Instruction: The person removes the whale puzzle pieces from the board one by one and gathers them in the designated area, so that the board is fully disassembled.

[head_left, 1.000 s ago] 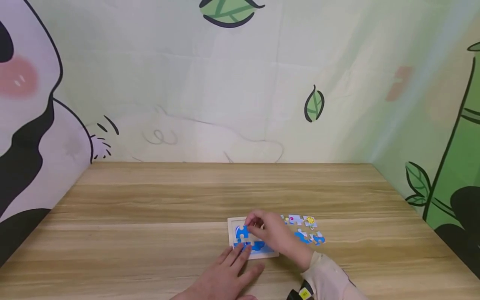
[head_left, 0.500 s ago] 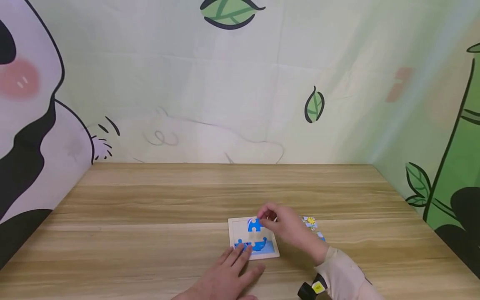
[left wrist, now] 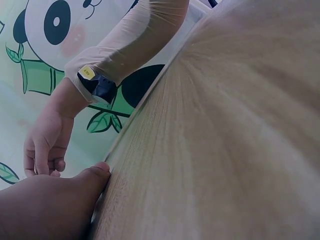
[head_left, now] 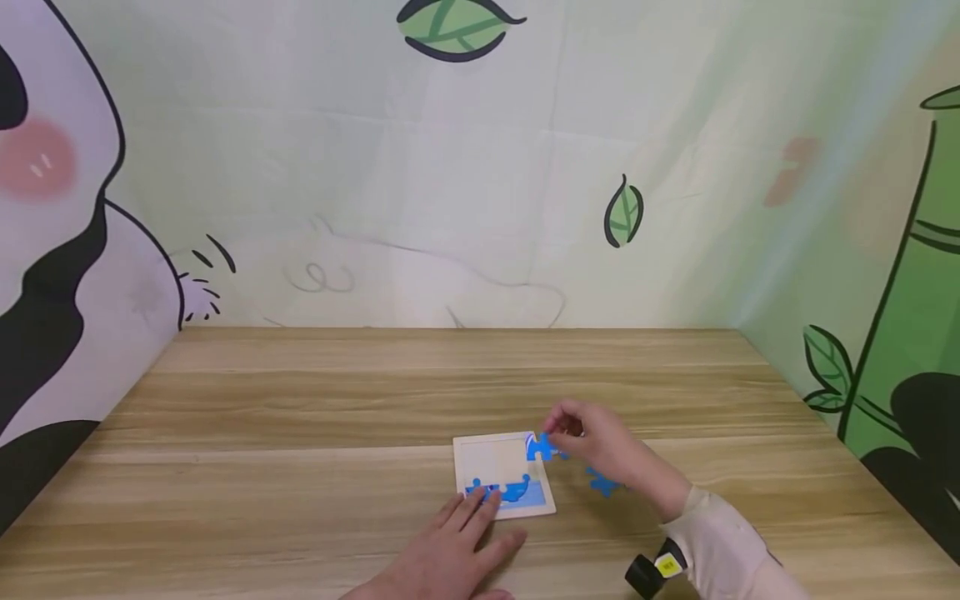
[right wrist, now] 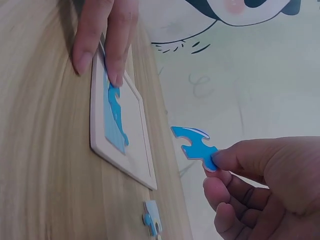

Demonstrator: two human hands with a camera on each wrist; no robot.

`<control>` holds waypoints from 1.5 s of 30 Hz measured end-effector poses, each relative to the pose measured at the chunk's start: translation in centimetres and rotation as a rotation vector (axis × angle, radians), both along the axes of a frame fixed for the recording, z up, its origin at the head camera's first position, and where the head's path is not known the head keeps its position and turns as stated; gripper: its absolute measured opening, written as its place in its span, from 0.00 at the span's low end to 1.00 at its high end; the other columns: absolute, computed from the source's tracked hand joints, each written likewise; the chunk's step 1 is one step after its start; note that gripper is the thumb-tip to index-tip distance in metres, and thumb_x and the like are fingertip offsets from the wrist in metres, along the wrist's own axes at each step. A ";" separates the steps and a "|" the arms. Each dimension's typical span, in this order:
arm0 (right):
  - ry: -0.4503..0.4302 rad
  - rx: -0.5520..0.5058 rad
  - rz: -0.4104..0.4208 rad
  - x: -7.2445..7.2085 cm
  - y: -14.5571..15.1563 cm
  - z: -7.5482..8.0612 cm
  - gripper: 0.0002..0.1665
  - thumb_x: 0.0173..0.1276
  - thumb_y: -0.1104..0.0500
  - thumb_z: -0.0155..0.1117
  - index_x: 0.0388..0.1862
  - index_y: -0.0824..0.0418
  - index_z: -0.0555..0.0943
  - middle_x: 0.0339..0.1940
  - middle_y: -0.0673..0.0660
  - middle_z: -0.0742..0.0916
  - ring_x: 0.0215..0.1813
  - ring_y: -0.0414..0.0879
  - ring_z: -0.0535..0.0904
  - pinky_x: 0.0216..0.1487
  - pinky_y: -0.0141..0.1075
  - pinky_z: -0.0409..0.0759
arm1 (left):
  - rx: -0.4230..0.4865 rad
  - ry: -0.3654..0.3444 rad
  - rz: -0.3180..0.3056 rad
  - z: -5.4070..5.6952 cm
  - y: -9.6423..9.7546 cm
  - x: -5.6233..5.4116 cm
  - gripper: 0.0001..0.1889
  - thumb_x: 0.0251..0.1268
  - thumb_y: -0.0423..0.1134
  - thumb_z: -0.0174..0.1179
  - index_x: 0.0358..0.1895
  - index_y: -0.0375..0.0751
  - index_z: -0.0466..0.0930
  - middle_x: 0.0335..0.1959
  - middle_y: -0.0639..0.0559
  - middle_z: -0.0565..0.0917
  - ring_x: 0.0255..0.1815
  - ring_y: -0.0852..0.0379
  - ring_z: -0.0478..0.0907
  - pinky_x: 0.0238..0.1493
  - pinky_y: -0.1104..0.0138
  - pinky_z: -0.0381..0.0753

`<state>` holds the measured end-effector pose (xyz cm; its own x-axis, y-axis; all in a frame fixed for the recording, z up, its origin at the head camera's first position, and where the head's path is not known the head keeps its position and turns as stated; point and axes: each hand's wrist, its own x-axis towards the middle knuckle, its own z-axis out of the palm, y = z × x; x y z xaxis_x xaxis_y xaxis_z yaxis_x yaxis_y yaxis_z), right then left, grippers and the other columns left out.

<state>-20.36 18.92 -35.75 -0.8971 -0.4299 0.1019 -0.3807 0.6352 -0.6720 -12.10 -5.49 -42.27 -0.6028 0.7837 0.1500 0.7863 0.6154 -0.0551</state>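
Note:
My right hand (head_left: 600, 437) pinches a blue jigsaw piece (right wrist: 195, 146) between thumb and forefinger, raised near the upper right corner of a pale wooden puzzle tray (head_left: 495, 457). The piece has a white-and-purple curved edge. Along the tray's bottom lies a row of joined blue pieces (head_left: 531, 495); above it the board is bare. My left hand (head_left: 450, 550) lies with fingers extended over the tray's lower left, fingertips on the joined row and covering part of it. In the left wrist view only the thumb side of that hand (left wrist: 45, 205) shows.
Loose blue puzzle pieces (head_left: 602, 482) lie on the wood-grain table right of the tray, partly hidden by my right hand and forearm. A black wrist device with a yellow label (head_left: 667, 567) hangs under the right sleeve. A panda-print wall (head_left: 420, 167) stands behind the table.
My right hand has moved right with the blue piece, from over the tray's middle to its upper right corner. My left hand stays in place.

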 end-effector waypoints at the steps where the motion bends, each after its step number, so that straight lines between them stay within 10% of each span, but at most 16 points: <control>1: -0.001 0.008 -0.001 0.0 0.2 0.0 0.02 0.67 0.63 0.61 0.37 0.61 0.79 0.31 0.52 0.81 0.34 0.43 0.73 0.35 0.28 0.74 | -0.001 -0.007 0.001 0.0 0.0 0.0 0.30 0.72 0.65 0.36 0.67 0.55 0.68 0.69 0.37 0.68 0.70 0.39 0.67 0.65 0.50 0.71; 12: -0.001 0.046 0.027 0.2 1.9 -0.2 0.02 0.65 0.65 0.62 0.35 0.64 0.79 0.29 0.51 0.81 0.32 0.41 0.71 0.32 0.27 0.71 | -0.016 -0.093 0.017 0.3 0.0 -0.1 0.31 0.71 0.66 0.34 0.69 0.56 0.66 0.71 0.37 0.65 0.72 0.39 0.63 0.67 0.48 0.68; 25: -0.047 0.066 0.034 0.3 3.0 -1.5 0.02 0.64 0.66 0.62 0.34 0.65 0.80 0.27 0.51 0.80 0.29 0.38 0.70 0.29 0.27 0.71 | 0.001 0.012 -0.004 -0.1 0.0 0.1 0.30 0.71 0.65 0.37 0.67 0.54 0.69 0.68 0.37 0.70 0.69 0.39 0.68 0.64 0.50 0.71; 45: -0.045 0.151 -0.056 0.6 2.8 -2.3 0.02 0.63 0.64 0.64 0.32 0.62 0.80 0.27 0.50 0.81 0.30 0.40 0.73 0.31 0.27 0.72 | -0.064 -0.006 0.050 0.8 0.3 -0.3 0.38 0.70 0.68 0.35 0.70 0.42 0.63 0.70 0.43 0.69 0.72 0.46 0.65 0.66 0.54 0.71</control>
<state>-19.79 21.71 -38.02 -0.9222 -0.3868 -0.0013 -0.3136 0.7496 -0.5828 -12.39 -5.14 -41.43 -0.6422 0.7604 0.0969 0.7550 0.6493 -0.0911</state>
